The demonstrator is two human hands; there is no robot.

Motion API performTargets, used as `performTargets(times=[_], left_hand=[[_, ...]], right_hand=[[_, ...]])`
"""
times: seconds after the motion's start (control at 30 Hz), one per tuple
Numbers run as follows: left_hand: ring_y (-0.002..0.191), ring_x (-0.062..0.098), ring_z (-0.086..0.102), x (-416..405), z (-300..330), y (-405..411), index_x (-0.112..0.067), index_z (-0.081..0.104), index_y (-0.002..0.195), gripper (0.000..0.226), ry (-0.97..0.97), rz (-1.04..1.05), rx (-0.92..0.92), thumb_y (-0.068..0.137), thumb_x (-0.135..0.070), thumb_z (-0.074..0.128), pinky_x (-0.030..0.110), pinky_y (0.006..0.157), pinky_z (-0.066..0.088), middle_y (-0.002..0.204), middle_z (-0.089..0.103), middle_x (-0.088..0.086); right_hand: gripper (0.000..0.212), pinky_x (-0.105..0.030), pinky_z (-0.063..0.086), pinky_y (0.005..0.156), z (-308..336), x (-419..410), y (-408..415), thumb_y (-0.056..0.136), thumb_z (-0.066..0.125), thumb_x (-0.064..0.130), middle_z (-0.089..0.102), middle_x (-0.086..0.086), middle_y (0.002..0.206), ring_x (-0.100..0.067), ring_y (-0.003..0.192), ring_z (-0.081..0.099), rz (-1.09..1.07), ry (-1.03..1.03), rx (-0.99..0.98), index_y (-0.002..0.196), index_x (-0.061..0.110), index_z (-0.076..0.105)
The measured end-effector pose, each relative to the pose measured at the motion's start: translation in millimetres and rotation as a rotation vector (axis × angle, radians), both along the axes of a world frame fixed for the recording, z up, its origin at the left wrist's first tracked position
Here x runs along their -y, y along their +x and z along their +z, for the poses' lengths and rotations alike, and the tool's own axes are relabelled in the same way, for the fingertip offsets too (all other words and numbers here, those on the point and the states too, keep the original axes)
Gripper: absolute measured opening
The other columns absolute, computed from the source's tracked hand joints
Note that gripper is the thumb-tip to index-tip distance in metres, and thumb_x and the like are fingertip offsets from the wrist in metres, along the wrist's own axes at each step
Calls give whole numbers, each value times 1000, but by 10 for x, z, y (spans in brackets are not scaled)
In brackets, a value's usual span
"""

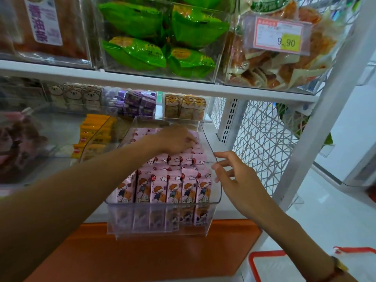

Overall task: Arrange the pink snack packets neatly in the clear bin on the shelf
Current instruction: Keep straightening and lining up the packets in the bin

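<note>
The left hand reaches into the clear plastic bin, fingers pinching glossy pink packets; the right hand, fingers relaxed, touches its curved rim.

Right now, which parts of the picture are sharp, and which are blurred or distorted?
Head view: the front pink packets and right hand are fairly sharp; the left hand is slightly soft; the left bins are blurred; the wide lens bends the shelf post; glare dulls the price tag.
</note>
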State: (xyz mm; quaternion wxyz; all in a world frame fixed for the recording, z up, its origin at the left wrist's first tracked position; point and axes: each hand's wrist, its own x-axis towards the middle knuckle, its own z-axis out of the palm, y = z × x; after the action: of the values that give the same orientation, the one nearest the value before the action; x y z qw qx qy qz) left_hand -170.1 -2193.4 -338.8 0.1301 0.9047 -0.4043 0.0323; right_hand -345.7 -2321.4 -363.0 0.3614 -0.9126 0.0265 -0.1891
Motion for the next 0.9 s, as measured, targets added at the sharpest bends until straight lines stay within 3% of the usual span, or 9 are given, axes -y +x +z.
performTargets(times=[0.07, 0.17, 0.3, 0.43, 0.57, 0.7, 0.83, 0.9], left_hand=[[106, 19, 57, -29, 55, -6, -22, 65, 117, 25, -129, 26, 70, 98, -29, 50, 33, 90, 45, 123, 63, 1], [82, 3, 50, -21, 52, -41, -22, 70, 109, 23, -187, -46, 99, 93, -35, 58, 15, 65, 32, 106, 64, -9], [92, 10, 55, 29, -7, -88, -17, 70, 110, 27, -58, -137, 30, 92, -34, 59, 25, 79, 39, 112, 67, -3], [101, 15, 58, 49, 13, -135, -12, 67, 105, 25, -150, -117, -36, 91, -32, 61, 27, 81, 42, 112, 65, 2], [100, 15, 59, -18, 97, -296, -18, 58, 102, 10, -445, -26, -115, 96, -25, 54, 21, 72, 45, 104, 61, -2], [95, 9, 61, -252, 161, -576, -20, 55, 104, 9, -830, 86, -156, 96, -25, 53, 23, 77, 52, 107, 65, -3], [84, 4, 63, -651, 206, -879, -29, 54, 93, 1, -1086, 81, -65, 94, -29, 54, 19, 70, 55, 92, 65, -12], [84, 2, 64, -823, 185, -986, -33, 54, 89, 6, -1148, 94, -58, 93, -28, 54, 15, 72, 54, 90, 65, -12]], right_hand=[[30, -8, 38, 56, 3, -7, -2, 96, 41, 41, 54, 27, 95, 3, 84, 62, 0, -10, 11, 125, 33, 47], [30, -6, 38, 56, 2, -4, -5, 96, 43, 40, 54, 29, 93, 3, 83, 62, -16, -15, 25, 125, 34, 50], [29, -4, 40, 57, 9, -7, -20, 96, 44, 39, 53, 31, 91, 4, 79, 62, -24, -9, 26, 124, 34, 50], [29, -3, 40, 56, 17, -11, -27, 96, 45, 37, 54, 30, 91, 4, 77, 62, -25, -9, 28, 124, 33, 51], [27, -11, 38, 59, 54, -21, -24, 96, 47, 32, 58, 21, 96, 4, 82, 59, -46, -12, 76, 122, 28, 54], [23, -18, 39, 65, 158, -93, 6, 96, 50, 23, 57, 12, 99, -1, 83, 53, -122, 4, 284, 117, 23, 58], [21, -7, 43, 67, 267, -349, 36, 95, 51, 14, 59, 4, 105, 8, 89, 53, -35, 90, 399, 114, 18, 59], [29, -4, 42, 75, 274, -506, 47, 96, 50, 23, 56, 3, 119, 13, 97, 51, 84, 120, 341, 125, 22, 53]])
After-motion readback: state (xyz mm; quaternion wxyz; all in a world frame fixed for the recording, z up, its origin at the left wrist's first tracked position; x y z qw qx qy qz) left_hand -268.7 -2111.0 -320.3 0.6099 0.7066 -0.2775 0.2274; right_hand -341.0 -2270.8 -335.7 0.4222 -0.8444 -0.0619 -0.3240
